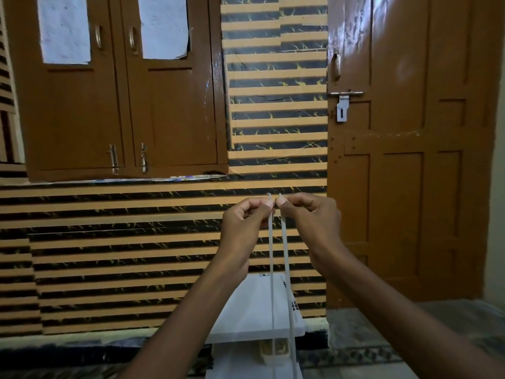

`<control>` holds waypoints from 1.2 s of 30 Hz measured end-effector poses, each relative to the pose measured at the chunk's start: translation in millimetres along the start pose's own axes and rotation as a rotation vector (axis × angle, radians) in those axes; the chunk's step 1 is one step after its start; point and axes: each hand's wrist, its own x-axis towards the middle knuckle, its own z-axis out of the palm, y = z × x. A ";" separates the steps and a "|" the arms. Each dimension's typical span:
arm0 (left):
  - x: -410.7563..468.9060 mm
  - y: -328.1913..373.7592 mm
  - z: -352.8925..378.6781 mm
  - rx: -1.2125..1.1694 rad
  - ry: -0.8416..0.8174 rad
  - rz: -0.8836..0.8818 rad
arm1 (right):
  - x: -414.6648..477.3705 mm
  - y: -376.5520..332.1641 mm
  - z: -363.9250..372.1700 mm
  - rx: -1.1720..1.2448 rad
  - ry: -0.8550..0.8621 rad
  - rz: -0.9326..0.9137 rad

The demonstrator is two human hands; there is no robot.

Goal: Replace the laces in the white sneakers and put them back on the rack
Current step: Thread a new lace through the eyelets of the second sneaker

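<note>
The lace [271, 255] is white, and the rack [254, 310] below it is white too, with small black marks along its edge. The wall [136, 255] carries horizontal stripes, tan alternating with black, the black bands veined in yellow. The cupboard doors [82, 110] are glossy brown, with white paper sheets [64, 28] over their upper panels. The door [410, 187] is orange-brown, its latch [343, 105] silver. The floor [470, 313] is mottled grey.

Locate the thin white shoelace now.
Head view, centre: the thin white shoelace hangs from left hand and right hand, each pinching one end, down past the white rack.
</note>
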 end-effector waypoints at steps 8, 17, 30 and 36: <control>-39.2 -66.5 -12.4 0.034 -0.126 -0.156 | -55.0 59.8 -13.7 -0.081 -0.109 0.150; -151.6 -233.4 -40.1 0.614 -0.383 -0.372 | -208.6 202.6 -33.5 -0.399 -0.251 0.558; -264.0 -348.7 -53.2 0.858 -0.693 -0.557 | -333.7 275.6 -44.2 -0.875 -0.875 0.797; -272.2 -357.0 -42.1 0.869 -0.658 -0.535 | -343.0 288.2 -43.1 -0.958 -0.751 0.767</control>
